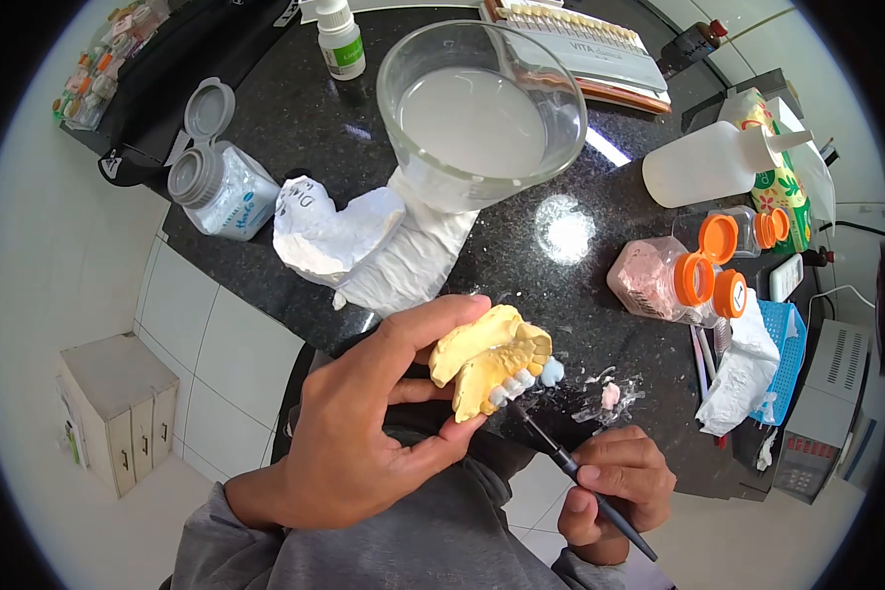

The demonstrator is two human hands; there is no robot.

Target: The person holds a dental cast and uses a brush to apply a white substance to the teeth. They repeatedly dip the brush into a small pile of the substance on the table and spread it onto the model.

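A yellow dental cast [477,359] is held between the thumb and fingers of my left hand [359,428]. Several white teeth [511,388] line its lower right edge. My right hand [619,487] grips a dark, slim brush-like tool [600,500], whose tip meets or nearly meets the white teeth; exact contact is unclear. Just right of the cast lies a blue lump [552,371] on the black counter [501,261]. Beside that, a small pink lump [611,395] sits amid whitish smears. Some of my left fingers are hidden behind the cast.
A glass bowl [428,182] of cloudy liquid stands at the top middle, near a white plaster cast [334,231] on crumpled tissue [418,261]. Orange-capped jars [649,278], a squeeze bottle [693,167] and a blue tray [792,344] are at right; an open jar [231,192] is left.
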